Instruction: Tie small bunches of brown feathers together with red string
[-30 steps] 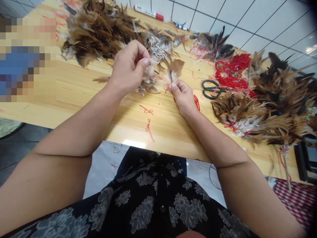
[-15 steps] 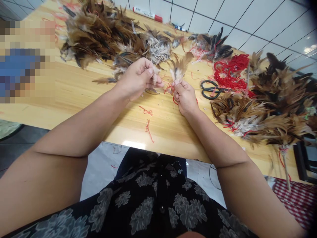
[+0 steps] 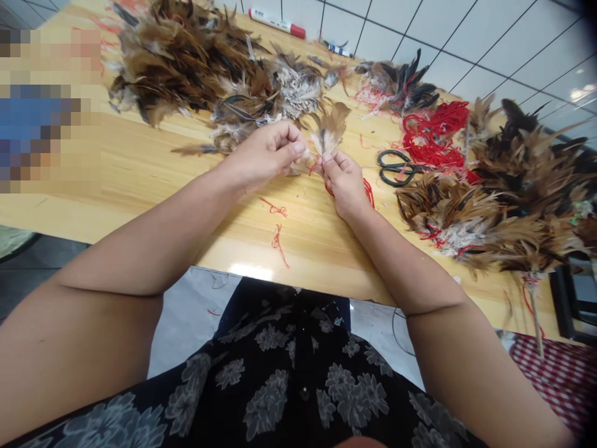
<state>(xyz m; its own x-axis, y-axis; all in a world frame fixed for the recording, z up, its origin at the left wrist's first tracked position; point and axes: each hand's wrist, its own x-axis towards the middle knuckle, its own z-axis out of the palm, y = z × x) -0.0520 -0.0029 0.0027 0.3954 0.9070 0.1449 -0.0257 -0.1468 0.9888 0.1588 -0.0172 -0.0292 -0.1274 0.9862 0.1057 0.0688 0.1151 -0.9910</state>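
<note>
My right hand (image 3: 344,183) is closed around the base of a small bunch of feathers (image 3: 330,127), brown at the tips and white and fluffy lower down. Red string (image 3: 368,191) shows beside that hand, and a bit of it pokes out at the fingertips. Just to the left, my left hand (image 3: 275,149) is pinched, thumb against fingers, close to the bunch's base. Something small and whitish shows at its fingertips, too small to name. Black-handled scissors (image 3: 396,168) lie right of my right hand.
A large heap of brown feathers (image 3: 186,68) lies at the back left. More feather bundles (image 3: 452,218) lie on the right, near a tangle of red yarn (image 3: 436,134). Markers (image 3: 277,23) rest by the tiled wall. Red string scraps (image 3: 278,239) lie in front. A blurred patch covers the far left.
My left hand has moved right, its fingers drawing together near the bunch. The feather bunch has shifted slightly left in my right hand.
</note>
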